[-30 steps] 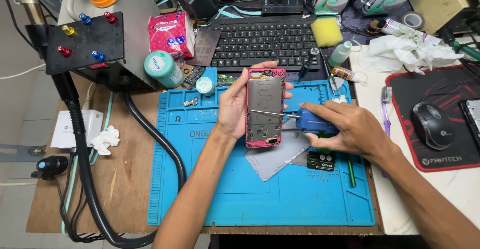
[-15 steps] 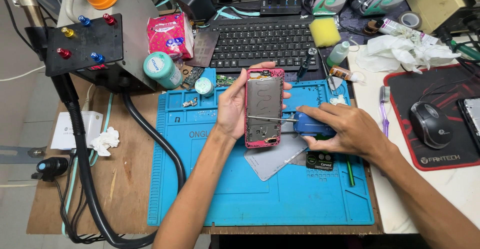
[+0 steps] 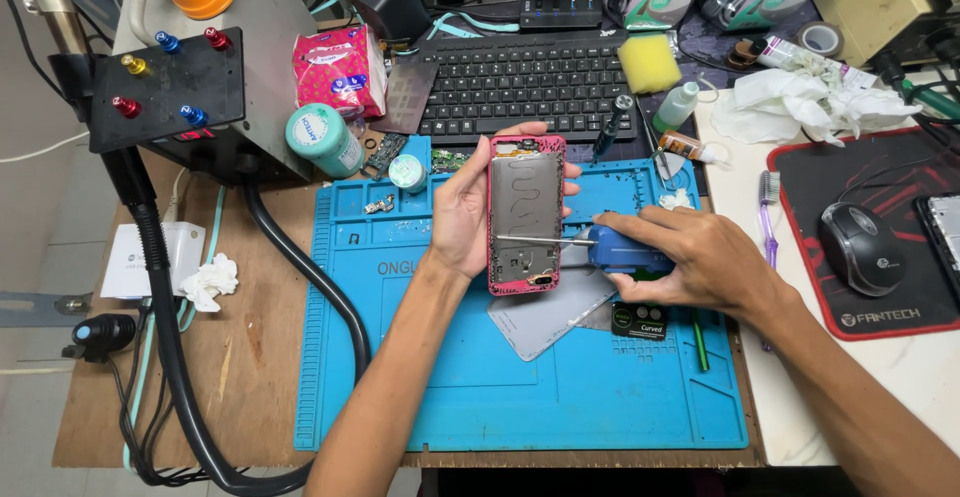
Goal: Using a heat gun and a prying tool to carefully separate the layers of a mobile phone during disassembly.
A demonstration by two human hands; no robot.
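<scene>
My left hand (image 3: 462, 205) holds an opened pink-framed phone (image 3: 525, 212) upright over the blue work mat (image 3: 520, 387), its bare metal inside facing up. My right hand (image 3: 690, 257) grips a blue-handled screwdriver (image 3: 620, 249). The thin metal shaft points left and its tip rests on the lower part of the phone's inner plate. Under the phone a grey flat panel (image 3: 550, 317) lies on the mat, with a small black box (image 3: 640, 319) beside it.
A black keyboard (image 3: 520, 82) sits behind the mat, with a yellow sponge (image 3: 650, 62) and a small bottle (image 3: 677, 107). To the left are a black device with coloured knobs (image 3: 165, 87), a thick hose (image 3: 170, 357) and a teal can (image 3: 322, 139). A mouse (image 3: 862, 247) sits on a pad at right.
The screwdriver tip has slid slightly lower on the phone's plate and my right hand has shifted a little. The phone stays in my left hand.
</scene>
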